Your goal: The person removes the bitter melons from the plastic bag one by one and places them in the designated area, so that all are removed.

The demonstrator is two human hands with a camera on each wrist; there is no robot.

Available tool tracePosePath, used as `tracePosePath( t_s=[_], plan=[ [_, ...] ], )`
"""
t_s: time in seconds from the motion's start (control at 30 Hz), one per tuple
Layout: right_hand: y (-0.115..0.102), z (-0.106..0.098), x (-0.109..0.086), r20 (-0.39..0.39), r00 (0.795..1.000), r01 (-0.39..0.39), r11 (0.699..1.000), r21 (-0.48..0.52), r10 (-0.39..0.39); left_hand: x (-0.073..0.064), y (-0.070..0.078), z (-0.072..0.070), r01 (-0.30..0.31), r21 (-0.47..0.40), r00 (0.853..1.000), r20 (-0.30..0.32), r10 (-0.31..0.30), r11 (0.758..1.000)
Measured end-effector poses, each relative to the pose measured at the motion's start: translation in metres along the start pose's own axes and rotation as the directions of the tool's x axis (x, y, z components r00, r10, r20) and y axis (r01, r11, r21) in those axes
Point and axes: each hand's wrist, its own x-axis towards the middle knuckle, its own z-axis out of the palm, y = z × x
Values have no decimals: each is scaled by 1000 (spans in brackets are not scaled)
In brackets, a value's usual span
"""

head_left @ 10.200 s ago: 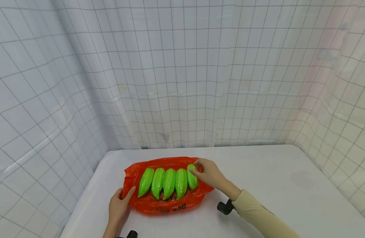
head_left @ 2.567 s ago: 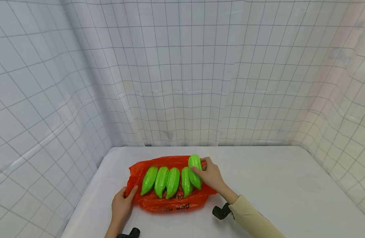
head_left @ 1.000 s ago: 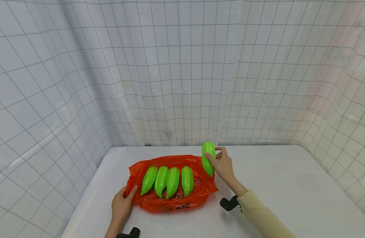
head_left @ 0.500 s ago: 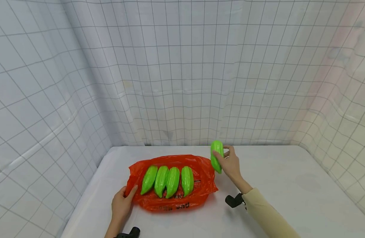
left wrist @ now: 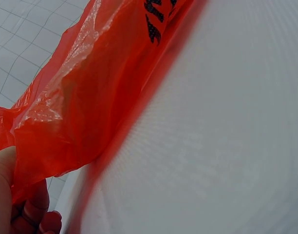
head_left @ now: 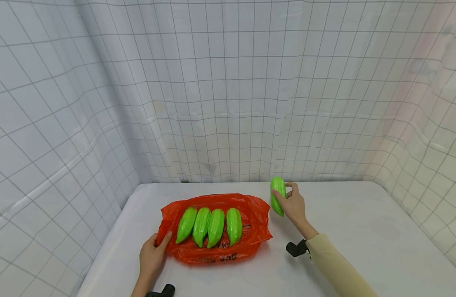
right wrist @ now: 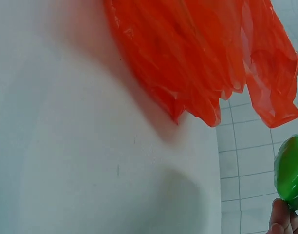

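Observation:
In the head view a red plastic bag [head_left: 255, 218] with black print lies spread on the table. On it rest several plump, ridged green pieces [head_left: 215, 229] shaped like short bananas, one set slightly apart on the right. My left hand [head_left: 152, 256] pinches the bag's left edge; the left wrist view shows the thumb over the red film [left wrist: 71, 117] and fingers below. Right of the bag, my right hand [head_left: 295, 206] holds another green banana-shaped piece [head_left: 277, 185] above the table, thumb on its near side. Only part of this green piece [right wrist: 291, 165] shows in the right wrist view.
A white-covered table [head_left: 346, 231] extends right and in front of the bag. White gridded curtains [head_left: 228, 103] hang behind and at both sides. Each wrist wears a black camera, such as the right wrist camera [head_left: 296, 248].
My right hand has lifted the rightmost green banana-shaped piece off the bag and carried it right, past the bag's edge, dipping slightly lately. My left hand keeps its hold on the bag.

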Motion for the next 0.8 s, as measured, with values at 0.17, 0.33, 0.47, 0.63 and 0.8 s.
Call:
tracePosePath(
  t_s=[0.17, 0.33, 0.47, 0.63, 0.8],
  plan=[
    [7, -2, 2, 27, 999, -32, 998, -51, 33, 0, -1, 0, -2, 3, 1000, -3, 2, 1000],
    [15, -3, 5, 43, 998, -48, 994, -95, 53, 0, -1, 0, -9, 5, 1000, -8, 9, 1000],
    [19, -4, 5, 46, 998, -43, 992, -121, 49, 0, -1, 0, -8, 2, 1000, -6, 8, 1000],
    [24, -2, 4, 42, 998, -40, 987, -154, 47, 0, 0, 0, -3, 3, 1000, -3, 3, 1000],
    [29, 0, 4, 55, 997, -43, 982, -184, 54, 0, 1, 0, 8, 6, 1000, 5, -8, 1000]
  ],
)
